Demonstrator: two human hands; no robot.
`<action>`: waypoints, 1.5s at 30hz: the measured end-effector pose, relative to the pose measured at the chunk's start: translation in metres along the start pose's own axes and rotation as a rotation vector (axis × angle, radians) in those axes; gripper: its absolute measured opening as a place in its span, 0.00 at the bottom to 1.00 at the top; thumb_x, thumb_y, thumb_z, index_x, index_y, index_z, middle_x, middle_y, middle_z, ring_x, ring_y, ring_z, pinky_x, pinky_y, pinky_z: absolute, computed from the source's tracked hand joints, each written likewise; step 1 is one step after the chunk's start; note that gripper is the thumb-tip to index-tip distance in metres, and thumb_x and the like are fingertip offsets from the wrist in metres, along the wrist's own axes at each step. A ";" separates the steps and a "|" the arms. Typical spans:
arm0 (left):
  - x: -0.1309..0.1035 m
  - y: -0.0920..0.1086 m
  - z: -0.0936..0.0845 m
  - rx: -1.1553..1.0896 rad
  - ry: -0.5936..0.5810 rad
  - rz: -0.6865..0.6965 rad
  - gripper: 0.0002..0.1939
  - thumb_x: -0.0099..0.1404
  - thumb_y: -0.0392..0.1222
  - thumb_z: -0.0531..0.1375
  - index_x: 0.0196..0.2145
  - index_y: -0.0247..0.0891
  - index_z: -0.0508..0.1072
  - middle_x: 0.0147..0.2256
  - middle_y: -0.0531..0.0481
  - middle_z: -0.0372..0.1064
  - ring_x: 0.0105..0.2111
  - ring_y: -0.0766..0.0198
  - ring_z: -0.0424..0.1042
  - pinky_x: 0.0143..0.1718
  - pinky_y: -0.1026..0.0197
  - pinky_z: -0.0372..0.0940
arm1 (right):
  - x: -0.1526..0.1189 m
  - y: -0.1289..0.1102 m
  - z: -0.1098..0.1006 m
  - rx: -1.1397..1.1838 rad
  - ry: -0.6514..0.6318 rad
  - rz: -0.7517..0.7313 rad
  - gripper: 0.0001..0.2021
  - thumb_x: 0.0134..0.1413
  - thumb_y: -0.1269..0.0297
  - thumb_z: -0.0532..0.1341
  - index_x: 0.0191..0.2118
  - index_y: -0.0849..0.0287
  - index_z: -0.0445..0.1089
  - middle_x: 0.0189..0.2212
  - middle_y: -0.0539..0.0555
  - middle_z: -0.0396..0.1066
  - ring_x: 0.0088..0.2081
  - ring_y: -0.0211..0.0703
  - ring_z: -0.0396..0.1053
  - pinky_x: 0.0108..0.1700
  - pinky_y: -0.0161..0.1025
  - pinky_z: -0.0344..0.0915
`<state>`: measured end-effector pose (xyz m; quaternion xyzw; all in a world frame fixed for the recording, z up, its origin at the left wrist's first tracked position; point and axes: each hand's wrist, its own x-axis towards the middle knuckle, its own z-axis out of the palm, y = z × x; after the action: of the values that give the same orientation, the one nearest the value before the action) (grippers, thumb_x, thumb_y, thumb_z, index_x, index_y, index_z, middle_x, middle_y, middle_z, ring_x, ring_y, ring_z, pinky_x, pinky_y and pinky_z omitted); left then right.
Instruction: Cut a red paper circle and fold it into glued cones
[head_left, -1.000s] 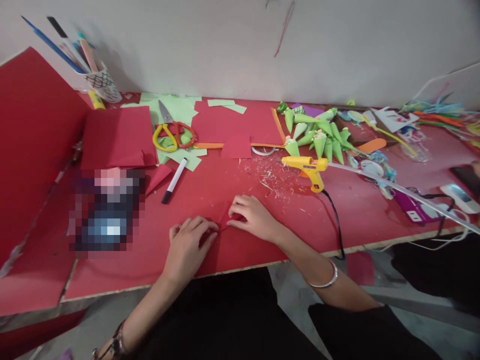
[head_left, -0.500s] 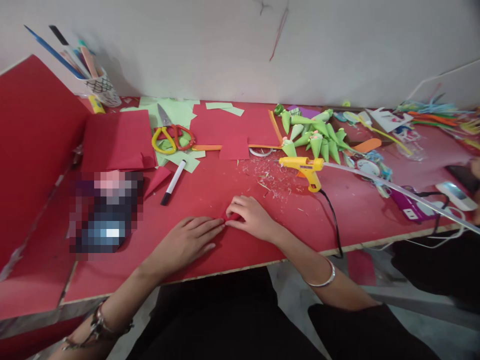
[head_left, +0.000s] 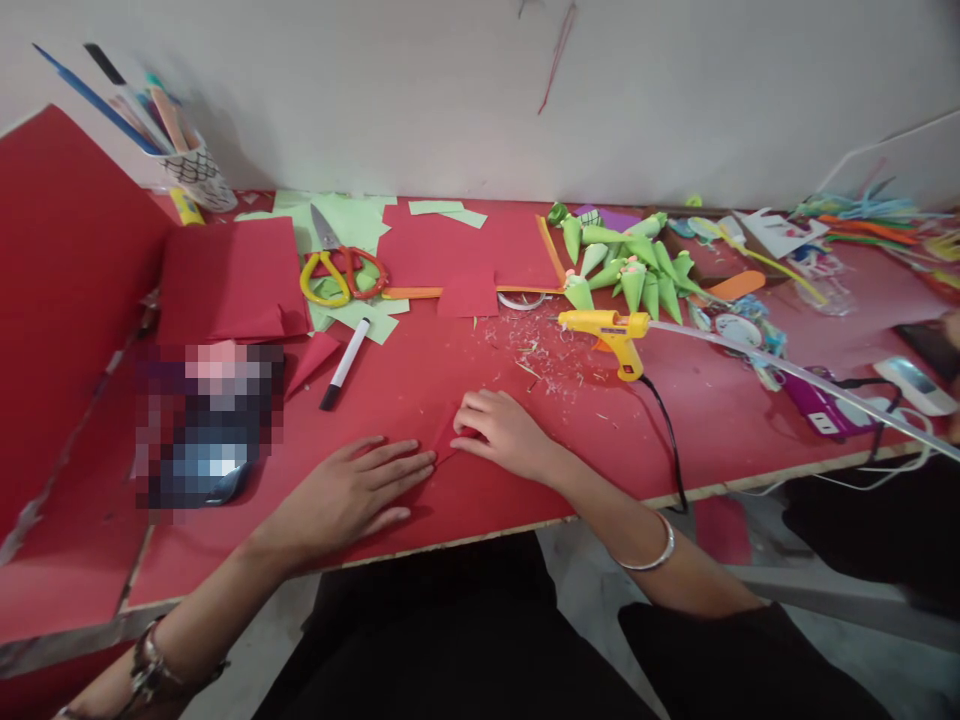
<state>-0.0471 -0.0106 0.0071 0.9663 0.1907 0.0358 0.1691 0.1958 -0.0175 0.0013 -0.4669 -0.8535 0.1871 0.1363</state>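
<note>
Between my two hands lies a small folded piece of red paper (head_left: 445, 437), hard to make out against the red tabletop. My left hand (head_left: 360, 495) rests flat with its fingers stretched out, the fingertips at the paper's left edge. On the other side my right hand (head_left: 496, 432) has its fingers curled and pinched on the paper's right side; part of the paper is hidden beneath them. A black-and-white marker (head_left: 345, 364) and a red paper cone (head_left: 313, 362) lie beyond my left hand.
A yellow glue gun (head_left: 616, 338) with a long glue stick and black cord lies to the right, near paper scraps. Scissors (head_left: 341, 265), red paper sheets (head_left: 229, 270), green paper cones (head_left: 637, 265) and a pen cup (head_left: 196, 175) stand or lie along the back.
My left hand has slid a little to the left, away from my right hand, uncovering more of the red paper. My right hand has stayed nearly still.
</note>
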 end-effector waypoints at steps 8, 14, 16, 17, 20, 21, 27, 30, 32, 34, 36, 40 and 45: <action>0.003 -0.006 -0.008 -0.032 -0.014 0.075 0.21 0.65 0.42 0.49 0.56 0.46 0.58 0.51 0.53 0.65 0.52 0.60 0.62 0.55 0.52 0.52 | -0.001 -0.002 0.001 -0.018 0.003 0.017 0.10 0.56 0.58 0.55 0.31 0.60 0.65 0.31 0.52 0.63 0.34 0.39 0.58 0.36 0.36 0.51; 0.004 -0.006 -0.006 -0.065 -0.040 0.065 0.24 0.63 0.47 0.51 0.57 0.49 0.56 0.53 0.51 0.63 0.53 0.60 0.60 0.55 0.54 0.51 | -0.001 -0.005 0.002 -0.055 0.014 0.035 0.10 0.56 0.59 0.55 0.31 0.60 0.64 0.31 0.52 0.63 0.34 0.40 0.57 0.36 0.36 0.51; 0.005 -0.006 -0.005 -0.083 -0.040 0.066 0.25 0.62 0.49 0.52 0.57 0.49 0.55 0.53 0.51 0.62 0.53 0.60 0.60 0.55 0.54 0.51 | 0.000 -0.005 0.002 -0.059 0.006 0.034 0.10 0.57 0.59 0.55 0.31 0.60 0.64 0.31 0.52 0.63 0.34 0.40 0.57 0.36 0.36 0.50; 0.005 -0.006 -0.005 -0.087 -0.038 0.063 0.26 0.62 0.49 0.52 0.58 0.49 0.54 0.53 0.51 0.62 0.53 0.59 0.60 0.55 0.54 0.50 | 0.000 -0.005 0.002 -0.064 0.005 0.037 0.10 0.57 0.59 0.54 0.31 0.60 0.64 0.31 0.52 0.63 0.34 0.40 0.57 0.36 0.36 0.50; 0.004 -0.007 -0.004 -0.078 -0.037 0.051 0.28 0.62 0.51 0.52 0.58 0.48 0.53 0.54 0.50 0.61 0.53 0.58 0.60 0.55 0.54 0.50 | 0.000 -0.005 0.003 -0.086 0.006 0.043 0.10 0.57 0.59 0.54 0.31 0.59 0.64 0.31 0.52 0.63 0.34 0.40 0.57 0.35 0.36 0.50; 0.003 -0.008 -0.004 -0.070 -0.039 0.051 0.28 0.62 0.51 0.52 0.58 0.47 0.52 0.54 0.49 0.61 0.53 0.58 0.60 0.55 0.53 0.50 | -0.001 -0.005 0.003 -0.092 0.007 0.043 0.10 0.57 0.59 0.54 0.31 0.59 0.64 0.31 0.52 0.63 0.34 0.40 0.57 0.35 0.36 0.50; -0.005 -0.011 -0.007 -0.045 -0.033 0.078 0.27 0.63 0.47 0.51 0.59 0.46 0.51 0.55 0.50 0.59 0.54 0.59 0.60 0.55 0.52 0.50 | -0.001 -0.007 0.001 -0.116 -0.002 0.053 0.09 0.57 0.59 0.54 0.31 0.60 0.64 0.31 0.52 0.63 0.34 0.40 0.57 0.35 0.37 0.49; -0.006 -0.010 -0.010 -0.121 -0.040 0.046 0.24 0.62 0.46 0.52 0.56 0.46 0.57 0.54 0.50 0.60 0.53 0.58 0.60 0.55 0.51 0.51 | 0.000 -0.008 0.000 -0.122 -0.012 0.056 0.09 0.57 0.60 0.54 0.31 0.60 0.64 0.31 0.52 0.63 0.34 0.41 0.57 0.35 0.37 0.49; -0.003 -0.008 -0.011 -0.215 -0.021 -0.017 0.20 0.63 0.45 0.51 0.53 0.45 0.61 0.52 0.49 0.63 0.52 0.59 0.61 0.54 0.51 0.53 | 0.000 -0.008 0.000 -0.128 -0.016 0.056 0.10 0.57 0.59 0.54 0.31 0.60 0.65 0.32 0.53 0.63 0.34 0.41 0.57 0.35 0.37 0.49; 0.003 -0.006 -0.009 -0.293 0.046 -0.125 0.17 0.64 0.43 0.50 0.51 0.44 0.63 0.49 0.48 0.66 0.50 0.60 0.63 0.51 0.54 0.57 | 0.000 -0.008 0.001 -0.129 -0.018 0.053 0.10 0.57 0.59 0.54 0.32 0.60 0.65 0.32 0.53 0.63 0.34 0.41 0.57 0.35 0.37 0.49; 0.010 -0.003 -0.003 -0.320 0.139 -0.225 0.14 0.65 0.42 0.49 0.47 0.43 0.66 0.46 0.48 0.68 0.46 0.62 0.65 0.46 0.56 0.60 | 0.000 -0.007 0.002 -0.127 -0.016 0.052 0.10 0.57 0.59 0.54 0.32 0.60 0.65 0.32 0.53 0.63 0.35 0.41 0.57 0.35 0.37 0.50; 0.027 0.003 0.008 -0.217 0.229 -0.334 0.08 0.62 0.44 0.54 0.37 0.43 0.71 0.40 0.51 0.70 0.42 0.60 0.66 0.43 0.54 0.56 | 0.000 -0.006 0.003 -0.127 -0.006 0.060 0.09 0.57 0.59 0.55 0.32 0.59 0.64 0.33 0.52 0.63 0.35 0.40 0.57 0.35 0.36 0.50; 0.037 0.008 0.010 -0.134 0.244 -0.434 0.06 0.60 0.44 0.56 0.30 0.42 0.71 0.38 0.53 0.69 0.38 0.61 0.65 0.38 0.56 0.49 | -0.001 -0.007 0.002 -0.149 -0.007 0.055 0.10 0.57 0.58 0.54 0.32 0.60 0.64 0.33 0.52 0.63 0.35 0.41 0.57 0.35 0.36 0.50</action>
<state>-0.0087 -0.0070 0.0006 0.8778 0.4099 0.1274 0.2124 0.1898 -0.0220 0.0032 -0.4984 -0.8524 0.1282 0.0927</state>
